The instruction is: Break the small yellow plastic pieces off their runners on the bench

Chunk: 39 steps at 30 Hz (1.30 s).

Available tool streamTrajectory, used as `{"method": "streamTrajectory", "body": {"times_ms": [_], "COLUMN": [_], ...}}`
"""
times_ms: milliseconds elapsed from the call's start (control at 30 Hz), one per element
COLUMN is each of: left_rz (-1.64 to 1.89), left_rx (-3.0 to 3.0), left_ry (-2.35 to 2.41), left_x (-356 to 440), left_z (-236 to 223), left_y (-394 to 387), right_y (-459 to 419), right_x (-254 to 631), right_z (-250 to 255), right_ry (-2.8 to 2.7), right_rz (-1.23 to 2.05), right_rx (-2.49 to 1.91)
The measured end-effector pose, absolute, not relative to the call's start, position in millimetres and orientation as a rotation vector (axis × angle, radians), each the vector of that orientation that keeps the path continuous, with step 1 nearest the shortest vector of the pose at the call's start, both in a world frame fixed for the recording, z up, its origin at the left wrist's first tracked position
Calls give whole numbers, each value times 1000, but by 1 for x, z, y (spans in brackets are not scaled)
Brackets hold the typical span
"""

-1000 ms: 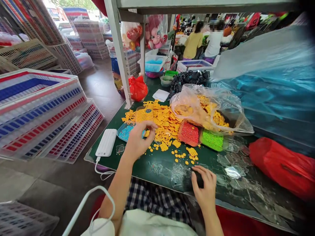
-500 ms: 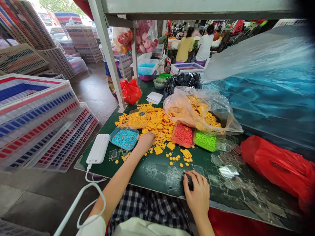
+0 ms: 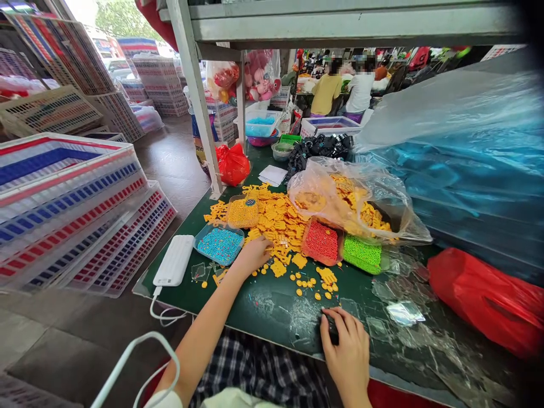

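My left hand [image 3: 254, 255] reaches to the near edge of a pile of flat yellow plastic pieces [image 3: 276, 218]. Its fingers are bent together against the pieces, and whatever is between the fingertips is hidden. Just left of it stands a tub of blue beads [image 3: 220, 245], with a tub of yellow beads [image 3: 243, 213] behind. My right hand [image 3: 347, 343] rests at the table's front edge, thumb apart from the curved fingers. A dark patch shows under its palm; I cannot tell what it is. Small round yellow pieces [image 3: 317, 296] lie beyond that hand.
Tubs of red beads [image 3: 321, 242] and green beads [image 3: 362, 254] stand before a clear bag [image 3: 403, 212] of yellow pieces. A white power bank [image 3: 174, 260] with a cable lies left. Clear plastic scraps [image 3: 406, 313] and a red bag [image 3: 484, 300] lie right. Crates [image 3: 85, 209] flank the table.
The view has tilted up slightly, so the scene sits lower and further right. My left hand stays at the yellow pile; my right hand keeps its place at the table edge.
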<state>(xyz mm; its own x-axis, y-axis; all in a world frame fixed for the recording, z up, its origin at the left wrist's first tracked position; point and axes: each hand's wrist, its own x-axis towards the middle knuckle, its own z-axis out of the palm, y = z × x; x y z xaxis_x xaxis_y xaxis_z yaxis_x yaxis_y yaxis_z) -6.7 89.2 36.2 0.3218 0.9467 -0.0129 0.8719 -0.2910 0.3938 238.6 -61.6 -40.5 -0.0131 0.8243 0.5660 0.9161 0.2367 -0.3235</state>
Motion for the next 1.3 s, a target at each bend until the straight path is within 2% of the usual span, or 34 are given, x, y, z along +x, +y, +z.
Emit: {"method": "streamTrajectory", "body": {"times_ms": [233,433,600,833,1067,1200,1300], "left_rz": [314,-74,-95,167,241,463,504], "left_rx": [2277,2277,2314,2397,2199,1956,1856], "left_ry": [1597,1715,1648,1454,1387,1303,1258], "left_x": [-2,18,21,22,8,-5,-12], "left_z": [52,38,41,46,44,45,44], "left_y": [74,63,61,22,-12,-20,-22], "right_y": [-62,-62,-59,-48,-33,-32,-31], "right_x": [236,235,243,228,183,174,168], "right_z": [-41,-41,-40,-49,-44,-35,-25], "right_ry": [-1794,-1749,-1601,-1682,-1882,-1994,-2050], "right_rz": [-119,-61,46,451,281,304,344], "right_rx": [-1645,-1683,-1607,-1449,-1447,-1486,-1514]}}
